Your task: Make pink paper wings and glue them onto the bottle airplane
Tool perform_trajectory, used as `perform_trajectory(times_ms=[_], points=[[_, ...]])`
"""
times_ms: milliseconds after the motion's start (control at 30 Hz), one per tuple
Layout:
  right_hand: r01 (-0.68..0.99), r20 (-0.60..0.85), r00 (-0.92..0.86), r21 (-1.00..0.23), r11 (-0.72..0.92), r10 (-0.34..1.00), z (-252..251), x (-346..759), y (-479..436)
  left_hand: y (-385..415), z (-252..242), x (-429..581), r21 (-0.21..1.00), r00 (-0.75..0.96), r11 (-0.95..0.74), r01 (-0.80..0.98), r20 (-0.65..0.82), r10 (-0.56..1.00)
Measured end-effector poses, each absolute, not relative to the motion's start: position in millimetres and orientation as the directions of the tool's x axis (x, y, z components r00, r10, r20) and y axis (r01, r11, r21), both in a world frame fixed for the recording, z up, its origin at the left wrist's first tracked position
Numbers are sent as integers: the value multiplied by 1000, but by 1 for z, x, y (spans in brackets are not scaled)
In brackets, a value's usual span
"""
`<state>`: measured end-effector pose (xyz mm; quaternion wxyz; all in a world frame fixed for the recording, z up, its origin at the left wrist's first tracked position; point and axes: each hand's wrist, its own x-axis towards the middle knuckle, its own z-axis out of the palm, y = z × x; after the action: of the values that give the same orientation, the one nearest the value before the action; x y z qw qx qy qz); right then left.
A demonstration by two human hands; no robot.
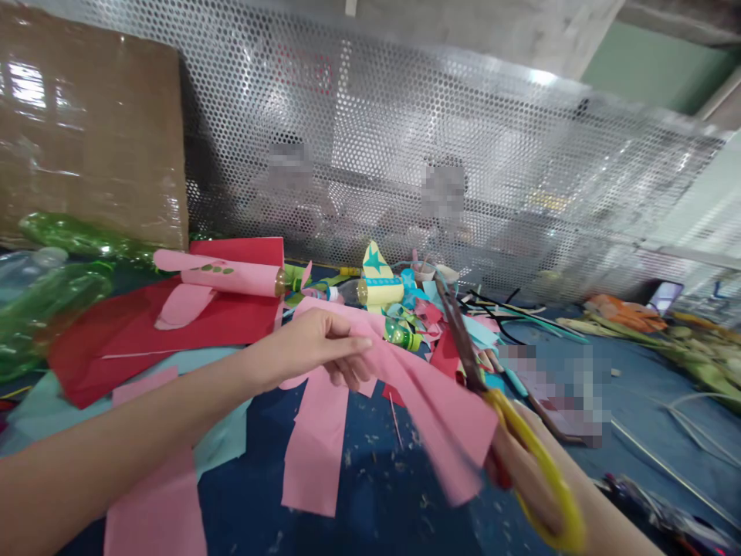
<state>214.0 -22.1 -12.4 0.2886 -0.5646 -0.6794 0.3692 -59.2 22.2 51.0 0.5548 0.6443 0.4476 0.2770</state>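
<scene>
My left hand (329, 347) pinches a strip of pink paper (431, 409) between thumb and fingers, and the strip hangs down towards the right with its lower end blurred. Wrapped around the yellow handles of a pair of scissors (468, 355) is my right hand (524, 471). The dark blades point up and away, and the far end of the strip lies close to the handles; I cannot tell whether that hand also touches it. Behind my left hand lies a green bottle (399, 333) with pink paper around it. Another pink strip (316, 455) rests on the blue table below.
A pink-wrapped bottle (237, 278) lies on red paper (167, 324) at the left, near green plastic bottles (52, 309). A yellow-wrapped bottle (382, 291), paper scraps and a phone (556, 401) lie further right. Behind stand a cardboard sheet (93, 131) and a perforated metal panel (376, 147).
</scene>
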Motion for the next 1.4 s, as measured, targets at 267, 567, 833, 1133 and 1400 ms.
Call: perform_trajectory(times_ms=[267, 567, 833, 1133, 1400], points=[[971, 74, -161, -168, 171, 984, -12, 206, 1, 15, 52, -51, 926, 397, 58, 374, -216, 892], [981, 27, -144, -128, 146, 989, -2, 210, 5, 16, 32, -45, 923, 522, 39, 382, -251, 815], [996, 111, -24, -85, 33, 994, -17, 213, 8, 13, 23, -40, 860, 518, 6, 510, -313, 796], [920, 283, -174, -294, 258, 943, -5, 215, 6, 12, 18, -38, 861, 510, -13, 509, -289, 810], [685, 87, -427, -620, 384, 900, 3, 193, -18, 14, 13, -39, 881, 520, 22, 472, -299, 800]])
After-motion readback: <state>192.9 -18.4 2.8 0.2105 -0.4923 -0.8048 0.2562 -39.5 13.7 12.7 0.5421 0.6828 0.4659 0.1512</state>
